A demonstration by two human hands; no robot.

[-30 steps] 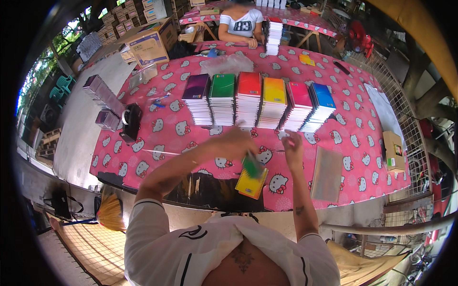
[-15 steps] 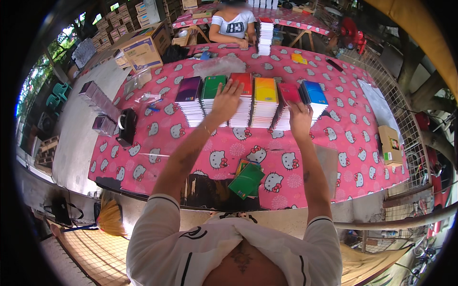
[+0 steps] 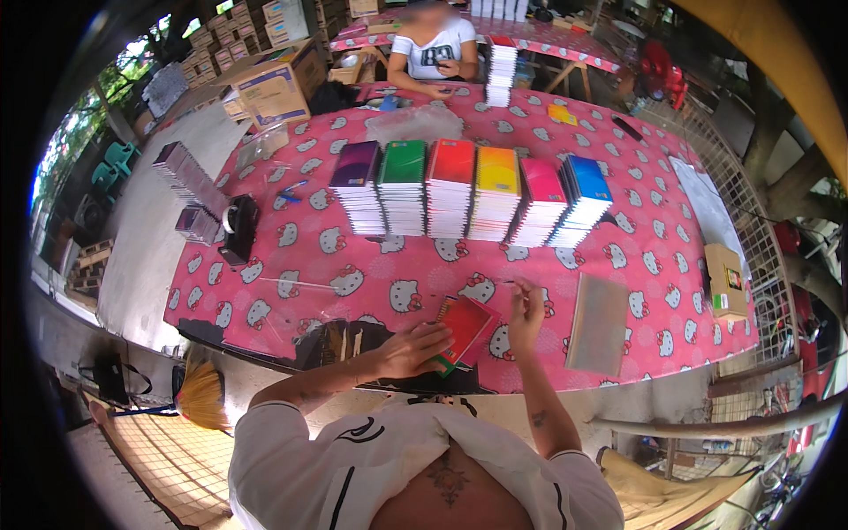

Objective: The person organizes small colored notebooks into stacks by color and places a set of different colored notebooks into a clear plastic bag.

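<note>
Six stacks of spiral notebooks stand in a row across the table: purple (image 3: 355, 168), green (image 3: 404, 162), red (image 3: 451, 162), yellow (image 3: 497, 170), pink (image 3: 541, 181) and blue (image 3: 586, 179). Nearer me, by the table's front edge, lies a small loose pile with a red notebook (image 3: 470, 328) uppermost and green and pink edges beneath. My left hand (image 3: 415, 349) grips the pile's left side, thumb and fingers at the covers. To the right of it, my right hand (image 3: 527, 311) is raised with its fingers pinched; whatever they hold is too small to name.
A grey-brown flat board (image 3: 597, 325) lies at right, near a small carton (image 3: 725, 283). A black tool (image 3: 238, 230) stands at left beside purple notebook stacks (image 3: 190, 177). Across the table sits another person (image 3: 433, 55), near a tall notebook stack (image 3: 501, 75).
Both hands have drawn back from the stacks toward me. Red now tops the loose pile, where green was. The person opposite now has a dark object raised in one hand.
</note>
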